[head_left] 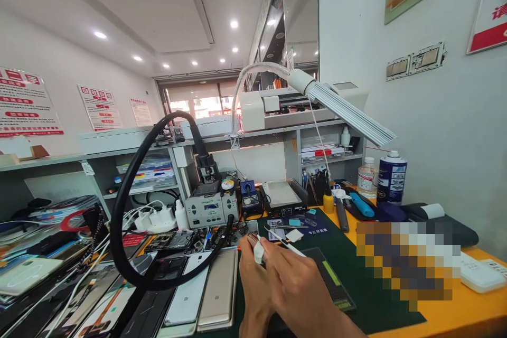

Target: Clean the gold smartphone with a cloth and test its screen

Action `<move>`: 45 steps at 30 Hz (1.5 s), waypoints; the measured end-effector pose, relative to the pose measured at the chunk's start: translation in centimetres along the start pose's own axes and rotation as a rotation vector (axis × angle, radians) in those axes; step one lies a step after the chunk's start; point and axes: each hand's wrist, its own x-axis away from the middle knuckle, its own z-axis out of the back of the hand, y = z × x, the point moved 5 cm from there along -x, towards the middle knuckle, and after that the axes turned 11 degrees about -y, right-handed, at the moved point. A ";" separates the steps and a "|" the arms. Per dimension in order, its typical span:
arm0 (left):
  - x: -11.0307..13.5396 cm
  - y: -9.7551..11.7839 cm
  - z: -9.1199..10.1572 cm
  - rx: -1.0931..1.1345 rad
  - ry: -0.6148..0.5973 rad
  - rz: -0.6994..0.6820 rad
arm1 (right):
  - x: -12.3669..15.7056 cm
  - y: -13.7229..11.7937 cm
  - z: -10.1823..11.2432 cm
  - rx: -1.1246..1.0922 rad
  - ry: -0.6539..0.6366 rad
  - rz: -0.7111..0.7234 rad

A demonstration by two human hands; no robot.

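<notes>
My left hand (253,282) and my right hand (297,280) are close together above the dark green mat (380,290), fingertips nearly meeting. A crumpled white wipe (259,251) sits between them, pinched by my right fingers. My left fingers close around something small, mostly hidden by the hands. A slim white tool (291,247) with a dark tip slants out behind my right hand; whether the hand touches it is unclear. Below the right hand lies a dark tray (332,280) with a yellow-green strip. To the left are a gold phone (217,290) and a white phone (188,288).
A thick black hose (114,222) loops over the phones from a grey rework station (209,208). Behind the mat stands a flat heating plate (283,195). A white lamp (352,113) hangs overhead. At right are a spray can (392,179) and a clear bottle (367,179).
</notes>
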 end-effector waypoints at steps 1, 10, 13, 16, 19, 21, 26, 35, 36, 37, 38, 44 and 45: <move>0.0 0.1 -0.1 -0.026 -0.008 -0.004 | 0.3 0.1 0.0 -0.028 0.045 0.007; 0.0 0.4 0.0 -0.181 -0.015 0.031 | 2.3 0.8 -1.6 -0.145 0.309 -0.017; -0.1 0.4 0.3 -0.204 0.013 0.048 | 3.2 1.4 -3.1 -0.186 0.322 -0.105; -0.1 0.1 0.6 -0.232 0.006 0.050 | 3.8 1.7 -4.2 -0.254 0.319 -0.194; -0.2 -0.4 0.6 -0.232 -0.042 0.064 | 3.8 1.5 -4.4 -0.279 0.320 -0.209; -0.2 -0.5 0.5 -0.206 -0.061 0.063 | 3.7 1.4 -4.3 -0.274 0.324 -0.203; 0.1 -0.3 0.6 -0.206 0.023 0.045 | 4.3 1.6 -4.7 -0.235 0.319 -0.213; -0.1 -0.8 0.7 -0.196 -0.097 0.028 | 4.9 2.7 -4.9 -0.105 0.100 -0.302; -0.1 -0.6 0.6 -0.194 -0.114 0.017 | 4.8 2.9 -4.7 -0.110 0.035 -0.300; -0.1 -0.4 0.6 -0.188 -0.136 -0.001 | 4.7 3.0 -4.4 -0.133 -0.033 -0.290; 0.0 -0.2 0.5 -0.177 -0.159 -0.018 | 4.7 3.1 -4.0 -0.179 -0.095 -0.275; 0.3 -0.3 2.1 0.089 0.056 -0.032 | 6.5 5.3 -1.1 -1.085 -0.094 -0.740; 0.4 -0.3 2.4 0.166 0.089 -0.029 | 7.1 5.2 -1.1 -1.325 -0.071 -0.857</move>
